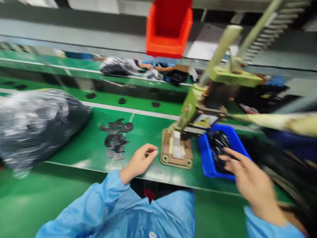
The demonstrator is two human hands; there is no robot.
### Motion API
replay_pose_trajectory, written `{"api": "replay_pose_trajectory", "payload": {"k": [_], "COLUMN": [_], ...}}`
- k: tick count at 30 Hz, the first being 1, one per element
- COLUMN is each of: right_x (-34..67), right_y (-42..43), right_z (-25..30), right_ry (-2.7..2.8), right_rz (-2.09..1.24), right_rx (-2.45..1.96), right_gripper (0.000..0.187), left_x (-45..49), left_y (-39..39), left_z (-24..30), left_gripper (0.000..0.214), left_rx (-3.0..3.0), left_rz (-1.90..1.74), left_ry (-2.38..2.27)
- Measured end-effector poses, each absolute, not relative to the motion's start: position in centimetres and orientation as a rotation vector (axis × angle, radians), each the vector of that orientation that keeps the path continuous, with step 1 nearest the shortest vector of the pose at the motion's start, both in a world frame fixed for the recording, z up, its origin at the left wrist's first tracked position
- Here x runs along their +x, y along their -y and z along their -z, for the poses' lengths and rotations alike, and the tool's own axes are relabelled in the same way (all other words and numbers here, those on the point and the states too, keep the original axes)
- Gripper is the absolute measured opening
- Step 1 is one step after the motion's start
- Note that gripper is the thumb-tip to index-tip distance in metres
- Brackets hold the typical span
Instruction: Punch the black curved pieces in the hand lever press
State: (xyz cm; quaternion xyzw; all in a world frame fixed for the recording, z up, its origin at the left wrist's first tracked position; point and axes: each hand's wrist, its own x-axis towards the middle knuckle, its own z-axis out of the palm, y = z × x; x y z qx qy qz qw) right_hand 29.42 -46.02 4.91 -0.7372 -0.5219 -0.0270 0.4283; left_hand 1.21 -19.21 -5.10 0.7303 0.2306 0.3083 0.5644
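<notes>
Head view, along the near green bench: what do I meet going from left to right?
In order: plastic bag of black parts → loose pile of black parts → left hand → press base plate → blue bin → right hand.

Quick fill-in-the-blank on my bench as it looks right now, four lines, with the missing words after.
The right hand reaches into the parts bin, which is coloured ____.
The left hand lies to the ____ of the press base.
The upper bin is coloured ____.
The loose flat parts lie between the left hand and the plastic ____.
Missing words: blue; left; red; bag.
</notes>
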Motion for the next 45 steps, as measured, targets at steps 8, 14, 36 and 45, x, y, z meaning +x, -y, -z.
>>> {"api": "replay_pose_trajectory", "payload": {"k": [8,14,36,45], "right_x": [17.8,17.6,18.7,26.3], "right_y": [41.2,40.7,41.3,39.8], "right_z": [0.8,1.6,0.5,-12.7], "right_ry": [1.651,1.734,1.777,1.074], "right_rz": [-0.069,-0.075,-0.059,0.532], "right_rx": [-1.624,-1.527,-1.653,-1.202], "right_gripper": [0.024,0.021,0.018,0.054], "left_x": [-1.7,-2.0,-1.2,7.4], "left_y": [25.2,25.3,24.2,16.1], "left_z": [2.5,2.2,3.0,4.9], "left_gripper": [0.041,0.045,0.037,0.015], "left_rx": [1.974,2.018,2.14,2.242], "left_rz": [-0.702,-0.75,-0.914,-0.956], "left_ry": [-0.056,-0.064,-0.045,-0.195]}}
